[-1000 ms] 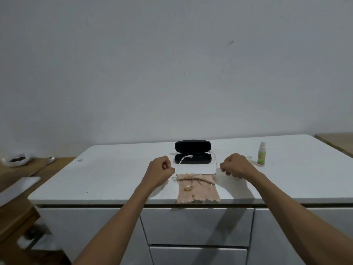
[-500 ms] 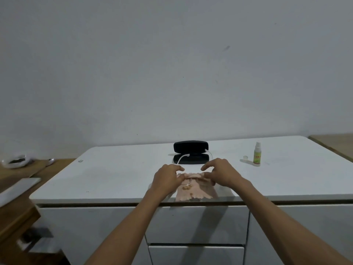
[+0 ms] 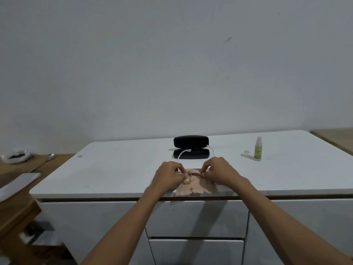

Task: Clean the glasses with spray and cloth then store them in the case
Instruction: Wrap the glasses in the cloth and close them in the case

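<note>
The thin clear-framed glasses [image 3: 189, 177] lie on a pink cloth [image 3: 194, 189] at the cabinet top's front edge. Their pale temples reach back toward the open black case [image 3: 191, 147]. My left hand [image 3: 168, 175] pinches the left part of the frame, and my right hand [image 3: 219, 173] pinches the right part, fingers curled. The two hands nearly touch over the cloth's far edge. The lenses are mostly hidden by my fingers. The spray bottle [image 3: 258, 149] stands upright at the right, uncapped, with its small cap [image 3: 246, 152] beside it.
The white cabinet top [image 3: 118, 169] has drawers below its front edge. To the left, a wooden table [image 3: 17, 169] holds a small dish [image 3: 16, 155] and a white board [image 3: 17, 183]. Another wooden surface [image 3: 336, 136] adjoins at the far right.
Both hands moved inward from the outer ends of the glasses and now pinch the frame close together. The cloth's far edge has bunched up between them.
</note>
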Demonstrator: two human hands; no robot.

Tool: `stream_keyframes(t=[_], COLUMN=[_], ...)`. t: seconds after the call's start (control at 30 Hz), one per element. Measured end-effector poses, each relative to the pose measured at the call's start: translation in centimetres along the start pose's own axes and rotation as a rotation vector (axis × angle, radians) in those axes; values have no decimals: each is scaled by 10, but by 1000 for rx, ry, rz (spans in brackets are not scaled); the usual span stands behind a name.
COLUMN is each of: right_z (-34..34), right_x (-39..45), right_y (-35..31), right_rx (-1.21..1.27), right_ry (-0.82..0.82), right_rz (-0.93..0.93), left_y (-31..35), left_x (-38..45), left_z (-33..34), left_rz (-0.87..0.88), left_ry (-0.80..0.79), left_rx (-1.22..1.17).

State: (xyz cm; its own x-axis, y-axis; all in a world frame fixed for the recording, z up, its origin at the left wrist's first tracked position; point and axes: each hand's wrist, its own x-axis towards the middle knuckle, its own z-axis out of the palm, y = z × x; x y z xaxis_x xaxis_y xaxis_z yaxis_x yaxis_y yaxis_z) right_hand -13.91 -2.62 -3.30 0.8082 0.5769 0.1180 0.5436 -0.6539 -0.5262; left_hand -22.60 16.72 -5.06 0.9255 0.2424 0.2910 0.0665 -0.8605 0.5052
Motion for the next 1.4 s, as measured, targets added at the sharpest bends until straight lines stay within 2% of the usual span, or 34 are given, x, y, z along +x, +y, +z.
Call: stream_keyframes(t=[0.13, 0.4, 0.6, 0.87, 1.07, 1.2, 1.4], right_z=[-3, -13, -19, -16, -19, -10, 7], right_x=[-3, -22, -39, -42, -40, -32, -17], right_y=[3, 8, 9, 15, 12, 11, 12], right_rx=[27, 47, 2, -22, -55, -57, -138], right_ry=[-65, -61, -206, -133, -13, 152, 295], right_rz=[-51, -102, -107, -79, -58, -25, 15], left_y=[2, 1, -1, -4, -6, -5, -3], left_x=[-4, -24, -37, -42, -37, -28, -12], left_z=[-5, -10, -19, -21, -21, -10, 12], left_rz=[51, 74, 104, 88, 49, -7, -115], left_ry=[-19, -38, -154, -174, -105, 66, 275], left_rx=[-29, -103, -80, -47, -146, -205, -260])
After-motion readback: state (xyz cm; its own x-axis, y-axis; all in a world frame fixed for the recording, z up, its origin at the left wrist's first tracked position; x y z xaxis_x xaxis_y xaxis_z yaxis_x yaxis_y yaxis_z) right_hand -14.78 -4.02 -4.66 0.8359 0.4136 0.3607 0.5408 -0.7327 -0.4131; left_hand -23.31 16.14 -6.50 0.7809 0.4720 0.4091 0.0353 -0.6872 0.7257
